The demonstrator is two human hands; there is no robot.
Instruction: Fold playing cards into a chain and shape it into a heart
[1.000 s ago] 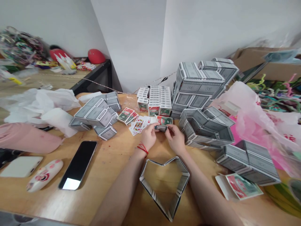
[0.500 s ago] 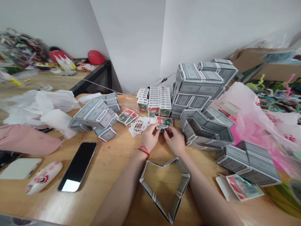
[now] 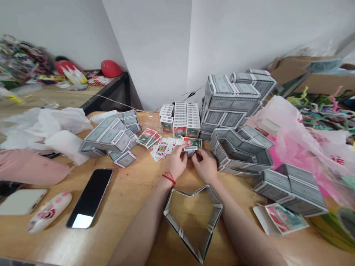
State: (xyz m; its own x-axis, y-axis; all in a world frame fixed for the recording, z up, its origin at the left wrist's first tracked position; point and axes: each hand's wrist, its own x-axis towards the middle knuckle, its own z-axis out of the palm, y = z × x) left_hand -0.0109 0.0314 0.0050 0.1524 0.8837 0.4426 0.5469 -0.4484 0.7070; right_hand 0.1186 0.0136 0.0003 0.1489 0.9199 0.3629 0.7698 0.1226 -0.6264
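Note:
My left hand (image 3: 179,159) and my right hand (image 3: 204,162) meet at the middle of the table, fingers closed from both sides on a small stack of playing cards (image 3: 190,149). Its patterned edge shows; the fingers hide the rest. Just behind it lies a red and green card box (image 3: 197,142). Loose face-up cards (image 3: 162,148) are spread left of my left hand. Between my forearms stands a heart-shaped frame of folded cards (image 3: 181,233), open at the top. Beside my right hand sits a larger hollow frame of grey-backed cards (image 3: 235,162).
Rows of card boxes (image 3: 180,118) stand at the back, near a tall stack of card blocks (image 3: 233,98). Card shapes (image 3: 108,135), a phone (image 3: 90,198) and a mouse (image 3: 50,212) lie left. An opened card box (image 3: 287,218) and plastic bags (image 3: 294,122) are right.
The small stack in my fingers has tipped so more of its patterned edge shows. The whole view has shifted slightly; the other things keep their places on the table.

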